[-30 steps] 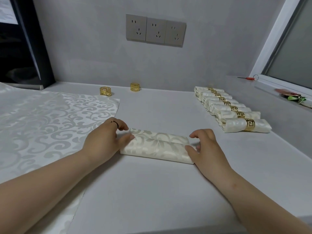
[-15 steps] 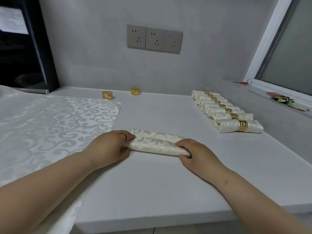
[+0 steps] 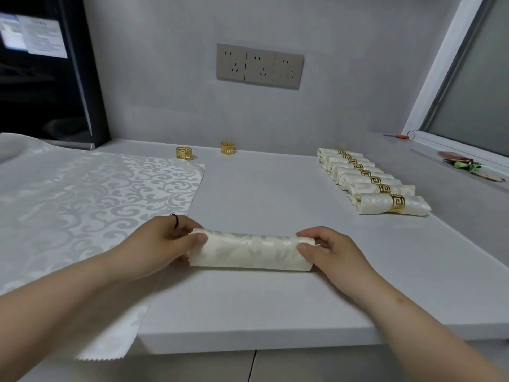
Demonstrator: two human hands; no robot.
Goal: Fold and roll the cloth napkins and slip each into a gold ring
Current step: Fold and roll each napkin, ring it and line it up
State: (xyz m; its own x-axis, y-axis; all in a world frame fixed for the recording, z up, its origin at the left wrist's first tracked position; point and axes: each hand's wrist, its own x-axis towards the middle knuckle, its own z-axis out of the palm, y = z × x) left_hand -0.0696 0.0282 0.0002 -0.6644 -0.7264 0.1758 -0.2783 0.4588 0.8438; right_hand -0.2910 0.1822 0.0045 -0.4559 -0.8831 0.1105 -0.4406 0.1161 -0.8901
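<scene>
A cream patterned napkin (image 3: 249, 249), rolled into a thick tube, lies across the white counter (image 3: 270, 194) in front of me. My left hand (image 3: 162, 241) grips its left end and my right hand (image 3: 327, 248) grips its right end, thumbs on top. Two loose gold rings stand at the back by the wall, one (image 3: 184, 153) to the left and the other (image 3: 227, 148) to its right. A row of several rolled napkins in gold rings (image 3: 369, 179) lies at the right.
Flat unfolded napkins (image 3: 91, 194) cover the counter's left side and hang over its front edge. A dark appliance (image 3: 46, 78) stands at the back left. On the window sill at right lie small scissors (image 3: 399, 136) and a green-and-red item (image 3: 462, 164).
The folded napkin has been rolled up toward me into a tube. Both hands have shifted from pressing on it to gripping its two ends.
</scene>
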